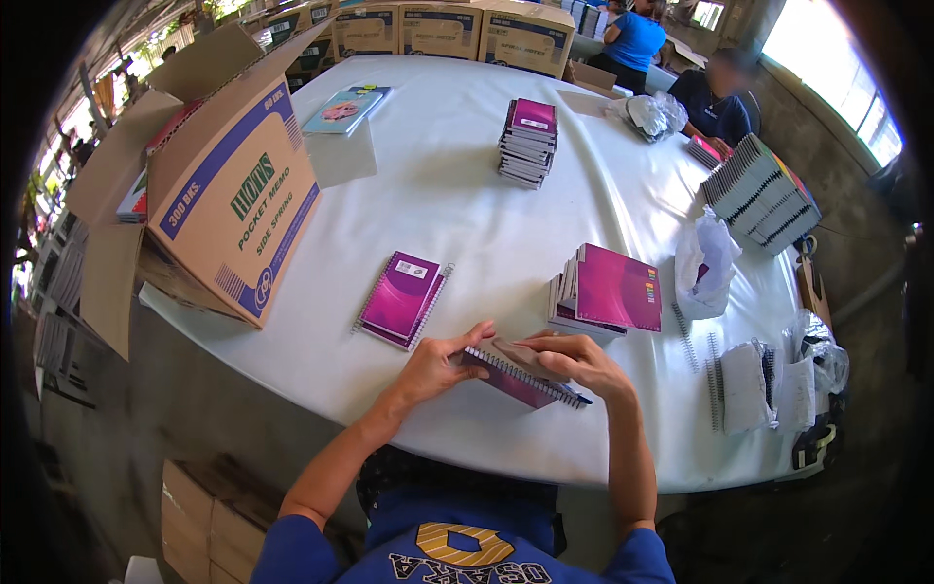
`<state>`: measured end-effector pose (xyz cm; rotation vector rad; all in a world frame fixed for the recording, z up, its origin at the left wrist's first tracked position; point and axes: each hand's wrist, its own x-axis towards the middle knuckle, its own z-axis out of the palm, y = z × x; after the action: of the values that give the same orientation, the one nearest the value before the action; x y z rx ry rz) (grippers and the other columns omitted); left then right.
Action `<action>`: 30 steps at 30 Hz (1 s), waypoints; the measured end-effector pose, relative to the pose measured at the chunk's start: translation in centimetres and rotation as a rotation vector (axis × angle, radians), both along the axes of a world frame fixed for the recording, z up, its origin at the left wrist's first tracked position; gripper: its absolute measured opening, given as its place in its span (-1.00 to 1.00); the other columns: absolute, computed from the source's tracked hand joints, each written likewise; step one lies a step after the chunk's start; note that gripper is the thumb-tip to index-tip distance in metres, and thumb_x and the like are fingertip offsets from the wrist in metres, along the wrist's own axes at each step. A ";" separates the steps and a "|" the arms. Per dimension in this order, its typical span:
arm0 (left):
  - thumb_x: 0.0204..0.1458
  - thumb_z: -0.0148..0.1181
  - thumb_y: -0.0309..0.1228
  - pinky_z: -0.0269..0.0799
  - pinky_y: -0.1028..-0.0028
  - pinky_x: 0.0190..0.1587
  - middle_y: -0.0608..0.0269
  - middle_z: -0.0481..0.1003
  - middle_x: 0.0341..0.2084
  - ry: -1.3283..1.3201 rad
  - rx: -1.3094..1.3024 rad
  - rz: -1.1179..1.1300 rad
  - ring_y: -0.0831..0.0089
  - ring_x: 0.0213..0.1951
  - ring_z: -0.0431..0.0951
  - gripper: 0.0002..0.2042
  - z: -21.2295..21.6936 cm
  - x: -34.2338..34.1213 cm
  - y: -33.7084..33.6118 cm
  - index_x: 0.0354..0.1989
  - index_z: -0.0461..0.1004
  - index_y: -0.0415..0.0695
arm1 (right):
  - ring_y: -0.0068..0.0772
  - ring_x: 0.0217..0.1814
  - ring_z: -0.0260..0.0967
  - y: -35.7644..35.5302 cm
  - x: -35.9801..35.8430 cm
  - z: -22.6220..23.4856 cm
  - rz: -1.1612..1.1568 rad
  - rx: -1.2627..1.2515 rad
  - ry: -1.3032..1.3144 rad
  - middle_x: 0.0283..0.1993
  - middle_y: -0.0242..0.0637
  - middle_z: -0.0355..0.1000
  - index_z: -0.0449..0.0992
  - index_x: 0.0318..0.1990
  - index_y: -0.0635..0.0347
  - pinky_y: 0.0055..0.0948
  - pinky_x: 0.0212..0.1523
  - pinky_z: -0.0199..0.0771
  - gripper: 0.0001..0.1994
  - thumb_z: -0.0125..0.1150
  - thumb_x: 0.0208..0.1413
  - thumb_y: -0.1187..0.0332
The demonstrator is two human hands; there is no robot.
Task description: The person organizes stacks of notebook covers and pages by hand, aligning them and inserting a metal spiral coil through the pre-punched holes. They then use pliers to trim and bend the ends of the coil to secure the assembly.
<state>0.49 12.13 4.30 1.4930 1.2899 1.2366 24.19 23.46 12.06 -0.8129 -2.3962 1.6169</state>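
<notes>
Close to the table's front edge, a purple spiral notebook (510,388) is held up on its side between my hands, its coil facing up. My left hand (432,370) is closed round its left end, thumb near the coil. My right hand (582,362) pinches a brownish sheet or cover along the top of the notebook. A thin blue tip shows below it at the coil's right end; what it belongs to is hidden. Beyond my left hand lie a couple of purple spiral notebooks (401,296). Beyond my right hand stands a pile of purple notebooks (615,288).
A large open carton (238,209) stands at the left, near a blue notebook (342,110). Another notebook stack (527,154) is farther back. Loose wire coils (715,384), a white plastic bag (704,268) and a grey-edged stack (764,195) occupy the right. A co-worker (720,102) sits beyond.
</notes>
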 end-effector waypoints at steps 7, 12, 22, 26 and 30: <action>-0.02 0.37 -0.22 0.22 0.29 0.33 0.14 0.43 0.18 0.177 0.050 -0.319 0.29 0.26 0.37 -0.35 1.4 -1.3 1.4 0.25 0.35 -0.20 | -0.11 0.08 0.42 -2.3 9.9 2.6 -0.227 0.300 -0.223 0.04 -0.06 0.46 0.55 0.04 0.28 -0.33 0.10 0.36 -0.56 0.34 0.07 0.18; 0.00 0.35 -0.27 0.26 0.35 0.29 0.18 0.46 0.16 -0.170 -0.060 -0.232 0.31 0.26 0.37 -0.49 2.8 -0.8 0.8 0.13 0.46 -0.24 | -0.11 0.28 0.25 -5.0 10.6 -0.4 -0.511 1.059 -0.324 0.10 -0.12 0.39 0.59 -0.13 0.19 -0.21 0.25 0.20 -0.66 0.46 -0.12 0.35; 0.17 0.12 -0.09 0.15 -0.14 0.25 0.18 0.27 0.32 0.977 0.230 0.317 -0.08 0.23 0.36 -0.34 -1.1 1.2 -2.1 0.42 0.10 0.07 | -0.05 0.03 0.29 -7.2 2.3 -7.1 -0.371 1.047 -0.120 -0.05 -0.05 0.33 0.44 0.18 0.06 -0.06 0.07 0.31 -0.53 0.26 0.06 0.39; 0.18 0.13 -0.19 0.08 -0.09 0.30 0.18 0.25 0.33 0.944 0.133 0.316 -0.06 0.27 0.30 -0.37 -0.4 2.2 -2.2 0.43 0.09 0.13 | -0.15 -0.13 0.35 -10.1 -0.9 -5.2 -0.321 0.904 0.116 -0.16 -0.17 0.37 0.48 0.14 0.06 -0.19 -0.15 0.40 -0.57 0.29 0.06 0.36; 0.19 0.13 -0.24 0.11 -0.09 0.28 0.20 0.28 0.31 0.935 0.123 0.321 -0.06 0.25 0.33 -0.38 0.2 2.5 -2.3 0.43 0.09 0.11 | -0.17 -0.11 0.34 -10.1 -2.0 -4.9 -0.286 0.953 0.150 -0.15 -0.18 0.36 0.48 0.13 0.05 -0.20 -0.15 0.38 -0.56 0.32 0.05 0.31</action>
<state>2.97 9.79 4.49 2.1264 2.1434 0.7974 22.16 13.37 7.17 -0.7253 -2.3734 0.3084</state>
